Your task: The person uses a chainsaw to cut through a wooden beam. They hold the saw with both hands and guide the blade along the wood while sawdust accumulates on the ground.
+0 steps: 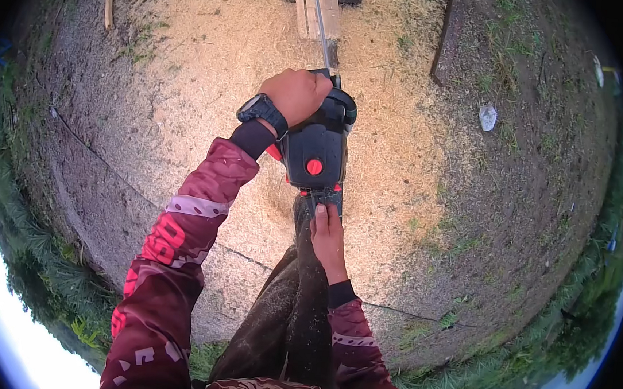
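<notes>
The chainsaw (pixel 296 152) was held out ahead of the person's legs (pixel 295 303), above ground strewn with sawdust (pixel 219 63), its guide bar (pixel 319 12) pointing away along a length of timber (pixel 303 18). The left hand (pixel 297 95) was closed in a fist at the curved front handle (pixel 350 110); the right hand (pixel 328 243) gripped the rear handle (pixel 311 200), thumb on top. From straight above, it was hard to tell whether the bar touched the wood or hung just over it.

The saw looked heavy, with most of its weight likely in the black housing, so the front handle seemed the place to carry it and the rear one to steer. The casing appeared hard and smooth, probably slippery if dusty; the bar seemed stiff, and its chain edge no place for fingers.
</notes>
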`<state>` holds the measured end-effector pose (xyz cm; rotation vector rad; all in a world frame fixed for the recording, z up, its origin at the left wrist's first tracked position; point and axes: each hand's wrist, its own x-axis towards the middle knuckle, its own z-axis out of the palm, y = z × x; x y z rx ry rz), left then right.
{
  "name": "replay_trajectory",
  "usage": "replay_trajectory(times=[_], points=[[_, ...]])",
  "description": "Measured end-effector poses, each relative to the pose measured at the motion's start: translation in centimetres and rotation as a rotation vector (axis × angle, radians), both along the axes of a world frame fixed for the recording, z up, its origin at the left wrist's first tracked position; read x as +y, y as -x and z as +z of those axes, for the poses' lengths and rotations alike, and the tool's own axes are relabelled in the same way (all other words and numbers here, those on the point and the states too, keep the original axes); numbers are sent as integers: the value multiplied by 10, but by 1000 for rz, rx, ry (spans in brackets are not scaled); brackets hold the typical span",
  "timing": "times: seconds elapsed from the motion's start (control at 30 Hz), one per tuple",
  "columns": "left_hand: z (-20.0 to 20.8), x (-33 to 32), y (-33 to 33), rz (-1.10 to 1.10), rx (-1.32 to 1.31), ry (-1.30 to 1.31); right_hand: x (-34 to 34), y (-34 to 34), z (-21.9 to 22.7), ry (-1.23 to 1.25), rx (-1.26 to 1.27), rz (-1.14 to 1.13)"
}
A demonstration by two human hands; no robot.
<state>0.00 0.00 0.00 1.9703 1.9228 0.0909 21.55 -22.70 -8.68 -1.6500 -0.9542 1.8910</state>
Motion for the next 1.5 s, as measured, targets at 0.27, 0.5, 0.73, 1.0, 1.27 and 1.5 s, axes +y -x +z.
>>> replay_trajectory(times=[0.27,0.5,0.73,1.0,1.27,1.5], points=[[4,13,16,-67,63,-105,15,19,2,23,44,-38],[-9,25,19,-80,103,-92,25,21,1,13,-51,12],[-1,33,19,-60,46,-130,39,20,0,51,-14,11],[-5,49,28,-121,87,-116,52,27,1,-3,-58,20],[-3,59,26,32,-5,-27,62,31,4,8,-49,12],[-7,72,41,-93,60,-143,76,41,4,33,-45,27]])
